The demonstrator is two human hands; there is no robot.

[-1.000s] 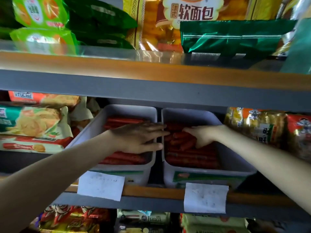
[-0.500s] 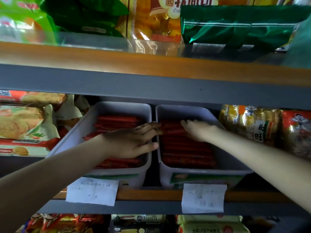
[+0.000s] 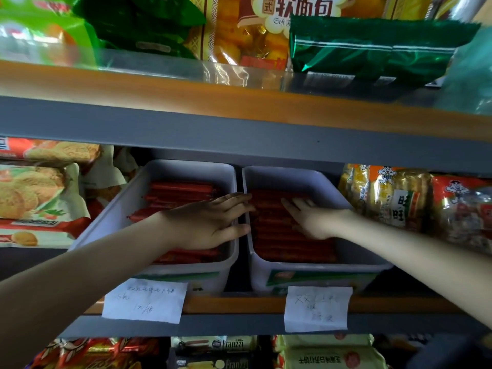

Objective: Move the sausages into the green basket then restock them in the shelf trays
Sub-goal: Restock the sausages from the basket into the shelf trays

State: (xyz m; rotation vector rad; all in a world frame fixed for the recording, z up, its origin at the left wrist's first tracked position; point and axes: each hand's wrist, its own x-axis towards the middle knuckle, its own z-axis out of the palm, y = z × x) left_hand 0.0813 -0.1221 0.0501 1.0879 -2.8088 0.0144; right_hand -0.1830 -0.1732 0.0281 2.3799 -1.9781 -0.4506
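Two white shelf trays stand side by side on the middle shelf, the left tray (image 3: 125,209) and the right tray (image 3: 327,182). Both hold red sausages lying crosswise, one stack in the left tray (image 3: 181,193) and one in the right tray (image 3: 287,243). My left hand (image 3: 210,222) lies flat over the left tray's sausages, fingers straight and reaching across the rims between the trays. My right hand (image 3: 311,217) rests flat on the right tray's sausages, fingers straight. No green basket is in view.
The grey and wood shelf above (image 3: 239,123) overhangs the trays closely. Biscuit packs (image 3: 32,198) sit left of the trays, rice cracker bags (image 3: 399,198) right. Two handwritten paper labels (image 3: 145,299) hang on the shelf's front edge. More snack packs fill the shelf below.
My right hand has moved deeper and flattened onto the right tray's sausages. My left hand has stayed over the left tray. The view has dropped slightly.
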